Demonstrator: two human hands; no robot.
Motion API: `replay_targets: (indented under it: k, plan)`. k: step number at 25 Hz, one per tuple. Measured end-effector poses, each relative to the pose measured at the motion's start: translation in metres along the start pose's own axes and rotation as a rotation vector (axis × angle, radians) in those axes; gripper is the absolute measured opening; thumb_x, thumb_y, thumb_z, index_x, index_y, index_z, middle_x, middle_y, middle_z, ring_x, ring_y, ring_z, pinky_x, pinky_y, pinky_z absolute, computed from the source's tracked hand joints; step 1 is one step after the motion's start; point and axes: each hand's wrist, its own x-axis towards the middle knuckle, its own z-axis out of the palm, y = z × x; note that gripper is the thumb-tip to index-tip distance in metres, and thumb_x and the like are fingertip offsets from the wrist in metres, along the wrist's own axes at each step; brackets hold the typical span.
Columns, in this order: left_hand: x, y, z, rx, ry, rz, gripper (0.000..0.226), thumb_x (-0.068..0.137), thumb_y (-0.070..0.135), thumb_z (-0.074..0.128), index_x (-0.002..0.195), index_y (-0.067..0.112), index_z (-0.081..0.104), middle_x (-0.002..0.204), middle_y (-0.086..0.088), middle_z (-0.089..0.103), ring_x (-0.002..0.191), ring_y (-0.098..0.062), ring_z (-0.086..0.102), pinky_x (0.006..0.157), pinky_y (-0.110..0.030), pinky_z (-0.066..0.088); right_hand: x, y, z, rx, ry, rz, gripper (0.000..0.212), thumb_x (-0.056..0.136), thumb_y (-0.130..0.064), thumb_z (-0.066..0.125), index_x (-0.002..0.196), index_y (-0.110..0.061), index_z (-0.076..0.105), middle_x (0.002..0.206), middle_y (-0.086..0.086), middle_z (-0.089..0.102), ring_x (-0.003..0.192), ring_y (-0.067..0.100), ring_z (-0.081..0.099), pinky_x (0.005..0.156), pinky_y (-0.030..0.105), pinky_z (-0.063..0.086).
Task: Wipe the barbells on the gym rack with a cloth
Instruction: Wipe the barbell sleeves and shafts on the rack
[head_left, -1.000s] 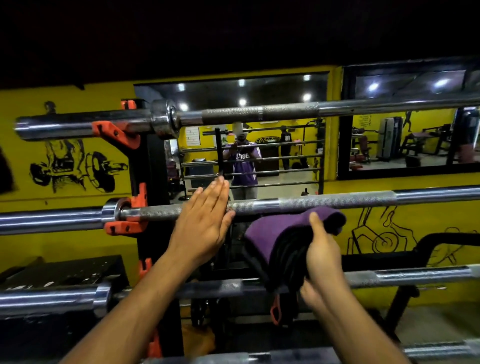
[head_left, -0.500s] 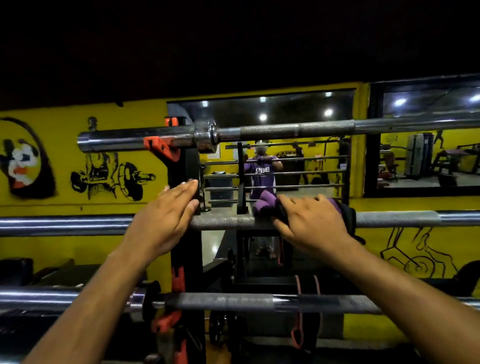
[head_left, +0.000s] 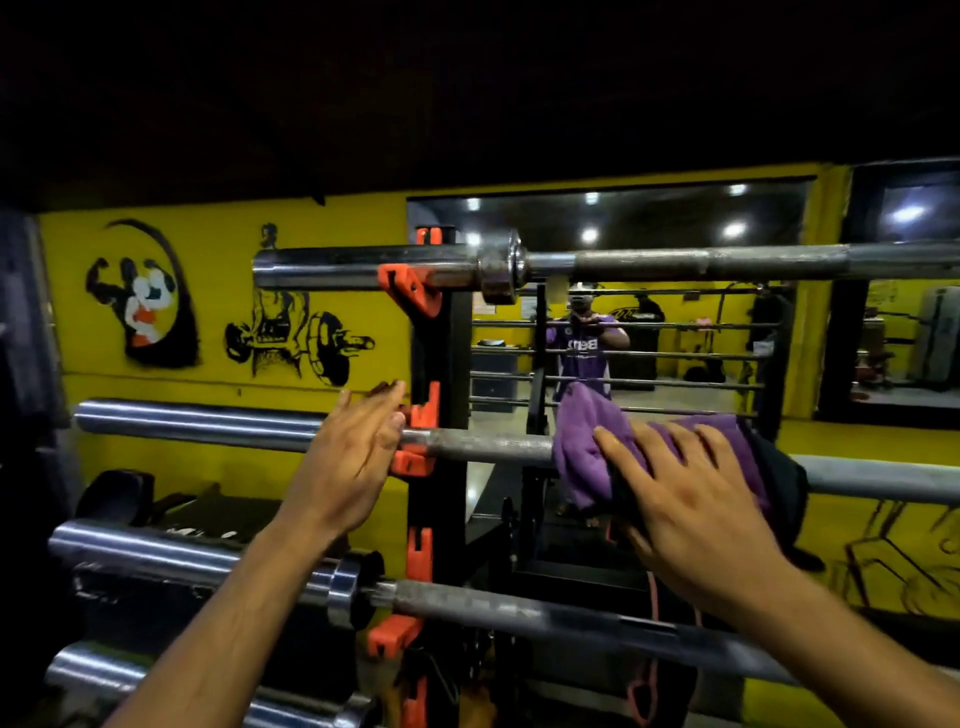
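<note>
Pressing purple cloth (head_left: 587, 457) onto the middle barbell (head_left: 488, 447) with flat right hand (head_left: 691, 514), left hand (head_left: 348, 467) resting open-fingered beside the rack's upright (head_left: 441, 364).

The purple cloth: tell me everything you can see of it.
The purple cloth looks like soft, fuzzy fabric, bunched and folded, with a black part showing at its right side. It is draped over the second barbell from the top, on the knurled shaft right of the black rack upright, hanging down in front of it. The right hand presses on it with spread, nearly straight fingers. The left hand does not touch it.
</note>
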Motion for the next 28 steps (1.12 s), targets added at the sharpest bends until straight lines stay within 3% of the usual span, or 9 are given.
replay_targets:
  k: [4,6,9,14,19,22,25,28]
  plan:
    - [-0.002,0.0,0.011,-0.063,0.023,-0.114,0.059,0.102,0.047,0.013,0.154,0.028,0.032,0.149,0.021,0.03,0.136,0.015,0.017,0.115,-0.011,-0.001,0.059,-0.028,-0.012,0.077,-0.101,-0.006,0.057,0.09,-0.06,0.02,0.134,-0.029,0.04,0.117,0.006,0.064,0.099,0.03,0.062,0.084,0.043,0.042]
    - [-0.002,0.001,0.011,-0.091,0.029,-0.123,0.059,0.102,0.046,0.014,0.154,0.026,0.035,0.151,0.016,0.036,0.135,0.013,0.021,0.119,-0.018,0.006,0.09,-0.074,-0.004,0.179,-0.087,-0.094,0.047,0.094,-0.057,0.033,0.131,-0.028,0.038,0.118,0.008,0.063,0.102,0.031,0.062,0.086,0.045,0.042]
    - [-0.005,-0.001,0.007,-0.124,0.043,-0.109,0.064,0.1,0.05,0.014,0.152,0.023,0.039,0.154,0.006,0.043,0.131,0.014,0.025,0.122,-0.031,0.02,0.101,-0.121,0.005,0.101,0.031,-0.172,0.055,0.094,-0.049,0.045,0.141,-0.022,0.044,0.113,0.013,0.06,0.095,0.035,0.057,0.079,0.046,0.038]
    - [-0.006,-0.002,0.007,-0.091,0.027,-0.131,0.061,0.101,0.05,0.012,0.154,0.029,0.034,0.158,0.007,0.037,0.136,0.009,0.022,0.123,-0.042,0.022,0.061,-0.057,0.016,0.121,0.141,-0.257,0.062,0.088,-0.051,0.04,0.145,-0.029,0.044,0.125,0.009,0.059,0.098,0.03,0.057,0.081,0.043,0.042]
    - [-0.006,-0.002,0.016,-0.132,0.114,-0.129,0.056,0.103,0.041,0.016,0.152,0.025,0.039,0.154,0.004,0.043,0.131,0.01,0.024,0.12,-0.047,0.026,0.016,0.028,0.0,0.085,0.084,0.043,0.055,0.085,-0.059,0.034,0.119,-0.022,0.057,0.097,0.008,0.069,0.08,0.029,0.064,0.07,0.04,0.047]
    - [-0.004,0.002,0.023,-0.155,0.165,-0.143,0.056,0.103,0.036,0.016,0.15,0.023,0.043,0.153,0.0,0.046,0.132,0.004,0.028,0.119,-0.051,0.026,0.043,0.018,-0.013,0.129,-0.077,0.236,0.047,0.092,-0.063,0.025,0.107,-0.028,0.053,0.09,0.004,0.067,0.079,0.027,0.062,0.066,0.034,0.041]
    - [-0.005,0.003,0.022,-0.144,0.148,-0.145,0.056,0.103,0.037,0.016,0.15,0.024,0.043,0.153,0.001,0.045,0.131,0.006,0.026,0.12,-0.049,0.024,0.086,-0.038,-0.008,0.244,-0.195,0.201,0.048,0.093,-0.062,0.026,0.115,-0.027,0.051,0.093,0.005,0.063,0.082,0.027,0.059,0.072,0.037,0.045]
    - [-0.005,0.001,0.016,-0.132,0.116,-0.123,0.059,0.103,0.043,0.014,0.151,0.022,0.042,0.154,0.001,0.044,0.134,0.004,0.028,0.121,-0.044,0.023,0.094,-0.108,0.005,0.203,-0.016,0.061,0.053,0.091,-0.059,0.037,0.133,-0.029,0.046,0.119,0.01,0.062,0.105,0.033,0.058,0.09,0.048,0.039]
